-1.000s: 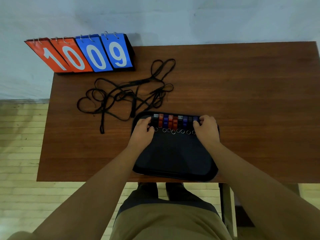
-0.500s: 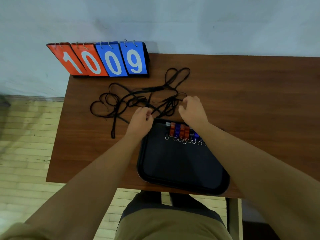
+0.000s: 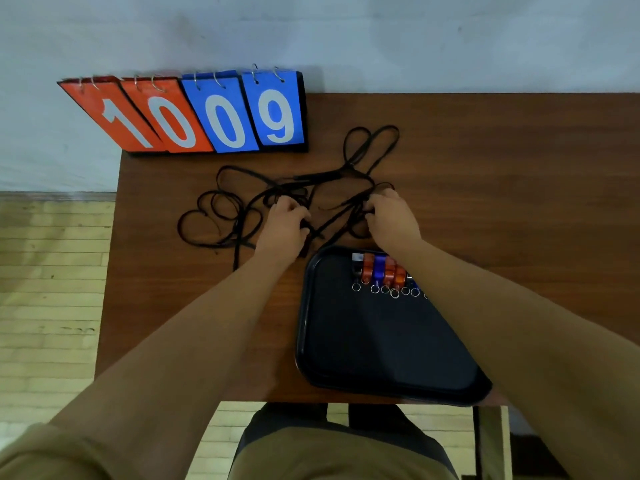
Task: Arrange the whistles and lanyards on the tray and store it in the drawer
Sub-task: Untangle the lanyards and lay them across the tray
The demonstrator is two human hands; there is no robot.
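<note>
Our left hand (image 3: pixel 285 221) and right hand (image 3: pixel 389 216) are both in the tangle of black lanyards (image 3: pixel 322 175), fingers curled around strands. Loops spread beyond both hands and off to the left. Just nearer than our right hand, the whistles (image 3: pixel 380 270) stand in a row on the black tray (image 3: pixel 363 341), which lies under our right forearm.

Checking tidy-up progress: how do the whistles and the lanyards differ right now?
The small orange, blue and dark plastic whistles sit in a neat row at the far edge of the black plastic tray; the thin black cord lanyards lie tangled on the brown wooden table, off the tray. No hand touches the whistles; the left hand and right hand both grip lanyards. Neither is stored yet.
</note>
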